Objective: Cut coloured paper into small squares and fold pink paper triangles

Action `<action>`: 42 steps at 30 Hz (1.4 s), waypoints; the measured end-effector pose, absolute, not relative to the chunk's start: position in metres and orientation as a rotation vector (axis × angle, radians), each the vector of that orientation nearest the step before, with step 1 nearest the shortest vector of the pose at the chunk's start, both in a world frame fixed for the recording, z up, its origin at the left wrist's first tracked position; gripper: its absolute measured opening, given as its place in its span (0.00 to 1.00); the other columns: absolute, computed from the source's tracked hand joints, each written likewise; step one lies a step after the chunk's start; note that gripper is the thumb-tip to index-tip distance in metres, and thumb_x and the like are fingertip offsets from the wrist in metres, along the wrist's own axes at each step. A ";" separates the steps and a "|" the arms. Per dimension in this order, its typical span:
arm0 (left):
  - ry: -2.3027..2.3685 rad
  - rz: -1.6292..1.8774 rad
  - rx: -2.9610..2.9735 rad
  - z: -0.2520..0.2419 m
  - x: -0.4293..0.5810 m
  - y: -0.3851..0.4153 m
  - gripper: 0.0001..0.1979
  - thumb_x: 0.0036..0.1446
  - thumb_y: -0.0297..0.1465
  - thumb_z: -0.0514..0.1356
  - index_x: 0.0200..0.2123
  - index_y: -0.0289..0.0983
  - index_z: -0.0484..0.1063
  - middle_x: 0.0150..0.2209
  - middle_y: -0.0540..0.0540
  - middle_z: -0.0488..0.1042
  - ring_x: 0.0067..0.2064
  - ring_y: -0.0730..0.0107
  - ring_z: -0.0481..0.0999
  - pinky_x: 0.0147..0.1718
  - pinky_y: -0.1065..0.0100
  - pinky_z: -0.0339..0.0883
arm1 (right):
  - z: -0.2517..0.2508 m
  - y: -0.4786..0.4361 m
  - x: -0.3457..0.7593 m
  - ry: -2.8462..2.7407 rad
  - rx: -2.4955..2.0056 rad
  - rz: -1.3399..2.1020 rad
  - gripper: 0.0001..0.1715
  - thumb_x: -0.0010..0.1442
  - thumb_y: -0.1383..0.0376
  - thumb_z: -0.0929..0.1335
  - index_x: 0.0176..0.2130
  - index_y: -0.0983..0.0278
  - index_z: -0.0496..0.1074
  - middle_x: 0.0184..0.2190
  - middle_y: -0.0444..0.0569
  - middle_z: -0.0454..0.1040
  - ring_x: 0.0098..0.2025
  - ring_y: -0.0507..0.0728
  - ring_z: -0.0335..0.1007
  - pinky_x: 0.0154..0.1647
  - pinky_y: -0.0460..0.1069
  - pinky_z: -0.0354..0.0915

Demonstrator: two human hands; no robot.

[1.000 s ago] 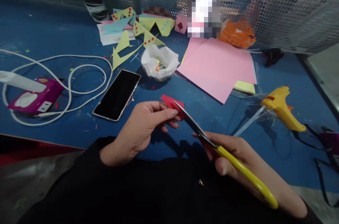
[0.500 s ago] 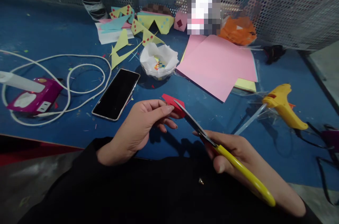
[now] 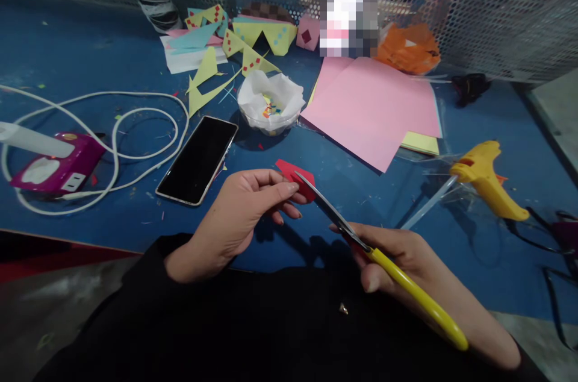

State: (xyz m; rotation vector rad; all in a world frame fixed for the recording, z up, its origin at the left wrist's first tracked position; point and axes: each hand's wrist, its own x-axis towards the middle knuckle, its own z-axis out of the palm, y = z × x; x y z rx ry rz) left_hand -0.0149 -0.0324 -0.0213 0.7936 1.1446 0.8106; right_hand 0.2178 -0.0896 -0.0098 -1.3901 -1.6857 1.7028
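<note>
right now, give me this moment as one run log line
left hand: pinching red paper | right hand: holding yellow-handled scissors | blades: overlapping red paper in view | nearby: phone, paper-lined bowl, yellow glue gun

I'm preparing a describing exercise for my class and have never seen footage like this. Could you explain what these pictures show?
There is no machine here: a person works with two bare hands. Every picture comes from one camera worn on the head, looking forward and down. The left hand pinches a small piece of red paper; the right hand holds yellow-handled scissors, their tip over that paper. On the blue table are a phone, a white cable, a bowl lined with white paper and holding tiny coloured scraps, pink sheets, cut yellow paper and a glue gun.
</note>
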 end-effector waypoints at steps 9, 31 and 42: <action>1.142 0.805 0.825 -0.024 -0.015 -0.032 0.07 0.55 0.31 0.68 0.26 0.35 0.78 0.29 0.46 0.82 0.25 0.75 0.78 0.22 0.76 0.64 | -0.013 -0.088 0.218 -1.724 -1.400 1.663 0.22 0.60 0.45 0.70 0.36 0.62 0.77 0.25 0.40 0.59 0.26 0.50 0.50 0.24 0.46 0.51; 1.090 0.852 0.845 -0.029 -0.019 -0.032 0.06 0.57 0.28 0.66 0.27 0.36 0.79 0.28 0.49 0.81 0.26 0.77 0.78 0.21 0.79 0.65 | -0.018 -0.096 0.216 -1.669 -1.478 1.665 0.27 0.50 0.43 0.76 0.40 0.59 0.75 0.25 0.38 0.60 0.27 0.51 0.54 0.23 0.44 0.54; 1.078 0.818 0.868 -0.030 -0.019 -0.032 0.06 0.58 0.27 0.65 0.28 0.36 0.80 0.27 0.50 0.81 0.27 0.76 0.79 0.22 0.79 0.66 | -0.018 -0.095 0.216 -1.735 -1.468 1.627 0.35 0.43 0.38 0.76 0.42 0.57 0.75 0.28 0.38 0.64 0.29 0.52 0.55 0.25 0.45 0.55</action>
